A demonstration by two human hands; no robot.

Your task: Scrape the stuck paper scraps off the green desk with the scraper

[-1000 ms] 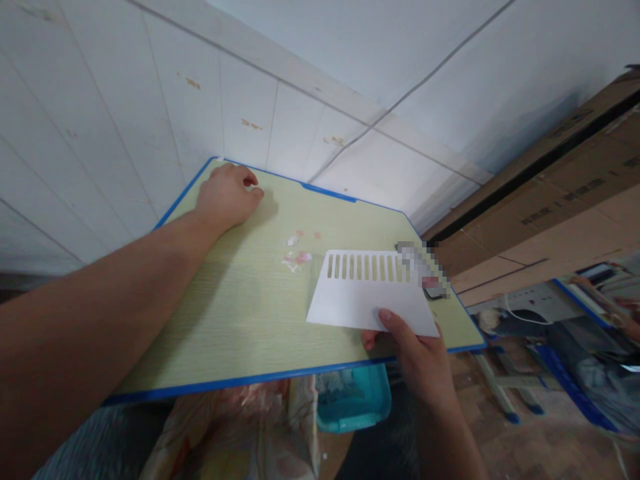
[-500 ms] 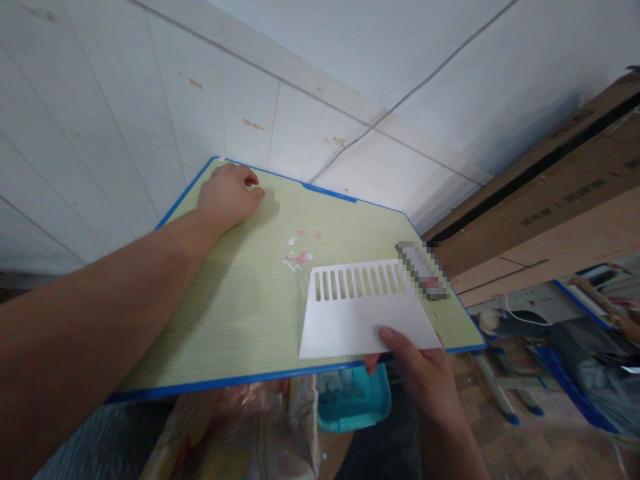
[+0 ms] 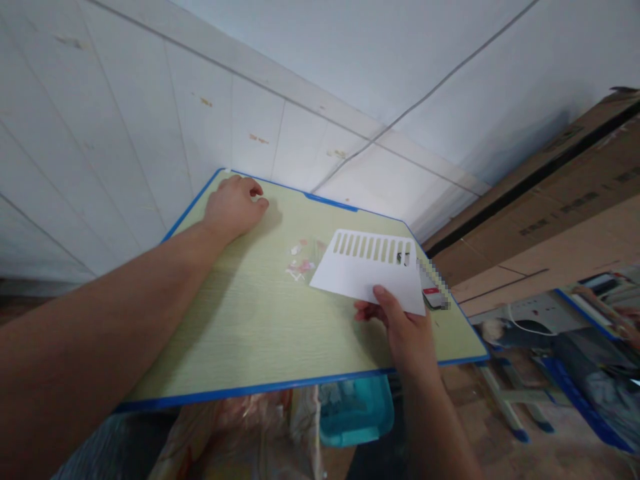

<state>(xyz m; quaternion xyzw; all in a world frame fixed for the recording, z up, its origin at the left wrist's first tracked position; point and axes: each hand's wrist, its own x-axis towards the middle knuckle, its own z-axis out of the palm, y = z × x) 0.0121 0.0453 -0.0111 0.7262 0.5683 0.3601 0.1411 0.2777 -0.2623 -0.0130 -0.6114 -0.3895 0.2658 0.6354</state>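
Observation:
My right hand (image 3: pixel 405 327) grips a white slotted card (image 3: pixel 370 279) by its near edge, thumb on top and fingers beneath. A row of long slots runs along the card's far side, and the card is tilted above the table (image 3: pixel 250 320). At the table's far left rests my left hand (image 3: pixel 233 208), its fingers loosely curled and thumb apart, with nothing seen in it. Small pink and white bits (image 3: pixel 300 268), some looking like clear plastic, lie left of the card. A flat dark-edged object (image 3: pixel 436 299), partly blurred out, lies behind the card's right end.
White wall panels (image 3: pixel 250 127) border the table's far side, with a grey cable (image 3: pixel 425 87) running down them. Large cardboard boxes (image 3: pixel 555 193) stand at the right. Below the near blue edge are a teal container (image 3: pixel 357 437) and a bag (image 3: pixel 240 433) of crumpled material.
My right hand has moved the slotted card away from me, off the near table edge, and tilted it. The card now partly covers the flat dark-edged object. My left hand stays in place.

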